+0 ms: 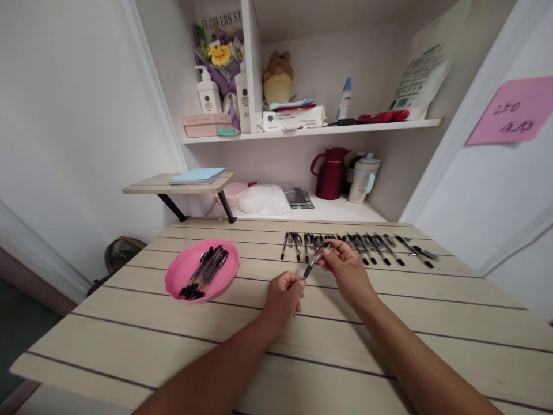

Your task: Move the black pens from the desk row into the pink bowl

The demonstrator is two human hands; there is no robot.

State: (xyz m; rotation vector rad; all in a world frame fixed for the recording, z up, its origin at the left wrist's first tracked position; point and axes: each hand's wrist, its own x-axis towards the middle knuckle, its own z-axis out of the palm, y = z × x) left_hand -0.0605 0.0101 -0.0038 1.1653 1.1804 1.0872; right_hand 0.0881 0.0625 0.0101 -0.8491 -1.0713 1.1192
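Above the middle of the table, both hands grip one black-and-clear pen (310,268), held at a slant. My left hand (284,294) is closed on its lower end. The fingers of my right hand (345,266) pinch its upper end, where a dark cap or clip part shows. Behind my hands lies a row of black pens and caps (375,249), partly hidden by my right hand. To the left, a round pink tray (174,279) holds several black capped pens (207,271) lying side by side.
A small raised shelf (151,183) with light-blue paper (197,175) stands at the table's back left. Behind the table are a dark red jug (332,176), a pale tumbler (363,180) and a white plastic bag (264,199). Bottles and a plush toy (277,78) occupy the upper shelf.
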